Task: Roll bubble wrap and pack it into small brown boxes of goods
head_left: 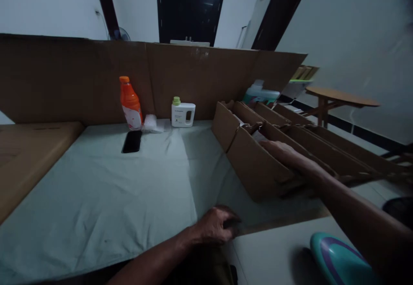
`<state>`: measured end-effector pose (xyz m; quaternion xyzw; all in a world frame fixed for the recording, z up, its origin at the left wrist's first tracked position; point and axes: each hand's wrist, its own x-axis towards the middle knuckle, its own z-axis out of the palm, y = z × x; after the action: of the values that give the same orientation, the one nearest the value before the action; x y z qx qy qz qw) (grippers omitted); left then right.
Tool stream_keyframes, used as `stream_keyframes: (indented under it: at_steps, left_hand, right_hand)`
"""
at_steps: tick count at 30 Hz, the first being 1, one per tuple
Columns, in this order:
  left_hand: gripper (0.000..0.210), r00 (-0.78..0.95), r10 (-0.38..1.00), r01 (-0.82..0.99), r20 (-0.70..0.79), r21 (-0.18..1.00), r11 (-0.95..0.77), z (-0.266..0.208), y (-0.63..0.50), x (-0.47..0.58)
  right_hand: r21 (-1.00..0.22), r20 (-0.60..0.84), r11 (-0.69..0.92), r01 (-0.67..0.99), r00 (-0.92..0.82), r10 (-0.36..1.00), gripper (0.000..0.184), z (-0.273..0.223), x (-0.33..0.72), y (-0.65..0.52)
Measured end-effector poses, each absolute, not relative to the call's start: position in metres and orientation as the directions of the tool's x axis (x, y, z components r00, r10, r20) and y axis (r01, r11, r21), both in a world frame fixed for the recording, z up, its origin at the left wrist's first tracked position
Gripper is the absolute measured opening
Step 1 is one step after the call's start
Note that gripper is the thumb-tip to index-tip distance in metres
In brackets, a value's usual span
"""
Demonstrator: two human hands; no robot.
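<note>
My right hand (279, 148) reaches down into the front compartment of a divided cardboard box (254, 166) on the right. Its fingertips are beside a small whitish, see-through item (258, 136) there; whether they grip it is hidden. My left hand (217, 225) is low in the middle, by the near edge of the cloth-covered surface (145, 190). Its fingers are loosely curled, with a gap between thumb and forefinger, and nothing shows in them. The fingers are slightly blurred.
An orange bottle (131, 104), a clear plastic packet (153, 124), a black phone (132, 141) and a white jug with green cap (183, 113) stand or lie before a cardboard wall (193, 69). Behind the box is a teal-and-clear bottle (260, 94). A teal object (337, 257) is lower right.
</note>
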<state>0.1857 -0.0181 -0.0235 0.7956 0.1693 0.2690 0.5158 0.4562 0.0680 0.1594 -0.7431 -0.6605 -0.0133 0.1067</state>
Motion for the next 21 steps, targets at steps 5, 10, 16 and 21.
stream_keyframes:
  at_steps: [5, 10, 16, 21]
  left_hand:
    - [0.037, 0.678, 0.735, -0.024, 0.014, 1.000, 0.003, -0.001, -0.006, 0.172]
    - [0.074, 0.558, 0.823, -0.442, 0.110, 0.878, 0.183, 0.051, 0.009, 0.181]
    - [0.055, 0.360, 0.925, -0.423, -0.121, 0.863, 0.278, 0.065, 0.052, 0.159]
    - [0.049, -0.049, 0.995, -0.118, -0.086, 0.990, 0.080, 0.064, 0.166, 0.118]
  right_hand:
    - [-0.124, 0.308, -0.234, 0.964, 0.262, 0.915, 0.031, 0.202, 0.451, 0.024]
    - [-0.564, 0.206, 0.097, 0.820, 0.026, 0.978, 0.039, 0.191, 0.379, -0.010]
    - [-0.428, 0.306, 0.136, 0.894, 0.002, 0.952, 0.027, 0.201, 0.381, 0.053]
    - [-0.128, 0.136, -0.104, 0.986, 0.121, 0.983, 0.015, 0.216, 0.452, 0.159]
